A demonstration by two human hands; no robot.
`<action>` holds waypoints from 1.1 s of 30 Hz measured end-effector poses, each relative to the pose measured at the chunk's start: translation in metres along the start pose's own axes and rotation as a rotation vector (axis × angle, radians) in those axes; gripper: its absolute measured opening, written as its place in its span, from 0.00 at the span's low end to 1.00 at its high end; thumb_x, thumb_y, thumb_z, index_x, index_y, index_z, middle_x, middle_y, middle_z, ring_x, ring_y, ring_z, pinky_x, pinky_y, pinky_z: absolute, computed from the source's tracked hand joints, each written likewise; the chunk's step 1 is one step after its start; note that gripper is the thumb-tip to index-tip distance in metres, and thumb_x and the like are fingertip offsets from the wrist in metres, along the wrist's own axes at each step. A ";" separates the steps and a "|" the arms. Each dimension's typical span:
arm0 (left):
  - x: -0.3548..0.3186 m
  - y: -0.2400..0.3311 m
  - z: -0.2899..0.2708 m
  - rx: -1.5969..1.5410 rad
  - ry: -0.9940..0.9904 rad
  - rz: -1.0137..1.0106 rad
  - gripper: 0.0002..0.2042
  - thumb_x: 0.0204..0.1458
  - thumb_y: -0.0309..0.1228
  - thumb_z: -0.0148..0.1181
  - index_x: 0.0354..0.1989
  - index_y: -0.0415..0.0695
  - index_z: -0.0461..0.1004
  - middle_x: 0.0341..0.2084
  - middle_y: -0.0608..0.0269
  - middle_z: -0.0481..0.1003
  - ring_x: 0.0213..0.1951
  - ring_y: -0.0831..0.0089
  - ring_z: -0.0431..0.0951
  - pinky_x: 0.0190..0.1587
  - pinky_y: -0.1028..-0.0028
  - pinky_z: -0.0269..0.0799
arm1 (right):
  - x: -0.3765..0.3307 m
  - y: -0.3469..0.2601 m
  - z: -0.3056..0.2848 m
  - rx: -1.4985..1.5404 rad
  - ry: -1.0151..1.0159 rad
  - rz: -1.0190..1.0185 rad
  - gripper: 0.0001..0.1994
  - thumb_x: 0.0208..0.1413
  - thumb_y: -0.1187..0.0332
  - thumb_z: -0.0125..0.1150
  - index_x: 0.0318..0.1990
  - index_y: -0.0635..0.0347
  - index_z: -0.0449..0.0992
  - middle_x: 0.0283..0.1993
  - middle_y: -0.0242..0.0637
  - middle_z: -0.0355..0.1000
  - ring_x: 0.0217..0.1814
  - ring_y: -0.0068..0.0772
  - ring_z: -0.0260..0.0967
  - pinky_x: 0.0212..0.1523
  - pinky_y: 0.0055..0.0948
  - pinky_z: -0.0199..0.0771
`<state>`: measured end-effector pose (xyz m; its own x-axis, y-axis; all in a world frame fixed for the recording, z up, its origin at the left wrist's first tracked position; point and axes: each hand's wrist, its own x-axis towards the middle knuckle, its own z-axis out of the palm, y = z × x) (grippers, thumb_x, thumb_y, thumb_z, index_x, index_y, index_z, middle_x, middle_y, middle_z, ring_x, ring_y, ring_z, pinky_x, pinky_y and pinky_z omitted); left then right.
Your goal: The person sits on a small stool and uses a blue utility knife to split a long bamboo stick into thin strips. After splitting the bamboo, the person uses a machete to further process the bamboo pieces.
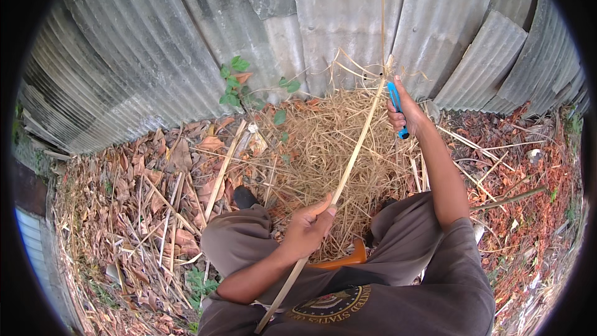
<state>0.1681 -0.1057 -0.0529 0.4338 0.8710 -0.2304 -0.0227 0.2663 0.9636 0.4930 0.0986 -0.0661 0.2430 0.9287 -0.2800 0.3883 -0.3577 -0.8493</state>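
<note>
A long pale strip, which looks like split bamboo [353,160], runs from beside my lap up and away to the right. My left hand [306,231] is closed round its lower part, above my thigh. Farther out, my right hand [405,112] grips a blue utility knife [393,96] at the strip's far end. The knife's blade is too small to make out. Thin curls stick out around that end, and one long thin sliver [383,25] stands up in front of the metal sheets.
A heap of straw-coloured shavings [323,149] lies between my feet. An orange curved handle-like thing [348,260] rests by my lap. Corrugated metal sheets [348,18] form a fence ahead. Dry leaves [180,155] and loose strips [225,171] cover the left ground; a green plant [233,87] grows by the fence.
</note>
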 end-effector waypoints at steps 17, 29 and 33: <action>0.020 0.027 -0.048 0.075 0.025 -0.010 0.27 0.60 0.30 0.52 0.67 0.41 0.54 0.35 0.55 0.78 0.22 0.85 0.71 0.21 0.85 0.66 | -0.148 0.206 -0.087 -0.178 0.526 -0.122 0.22 0.60 0.51 0.53 0.35 0.68 0.74 0.22 0.42 0.67 0.25 0.35 0.64 0.29 0.37 0.63; 0.072 0.109 -0.084 -0.485 -0.037 0.674 0.28 0.52 0.41 0.51 0.58 0.34 0.62 0.45 0.51 0.74 0.37 0.69 0.71 0.46 0.71 0.63 | -0.362 0.596 0.149 0.226 0.466 0.524 0.12 0.48 0.64 0.58 0.35 0.65 0.73 0.31 0.56 0.75 0.37 0.59 0.74 0.38 0.50 0.71; 0.075 0.109 -0.087 -0.245 0.231 0.611 0.16 0.59 0.43 0.51 0.34 0.40 0.71 0.20 0.68 0.66 0.25 0.78 0.64 0.31 0.77 0.59 | -0.367 0.596 0.177 -0.053 0.396 0.457 0.09 0.49 0.69 0.55 0.35 0.65 0.75 0.30 0.55 0.74 0.36 0.56 0.74 0.35 0.47 0.71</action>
<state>0.1200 0.0247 0.0230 0.0766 0.9526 0.2946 -0.4160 -0.2379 0.8777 0.4777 -0.4384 -0.5490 0.7040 0.5767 -0.4144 0.2079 -0.7254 -0.6562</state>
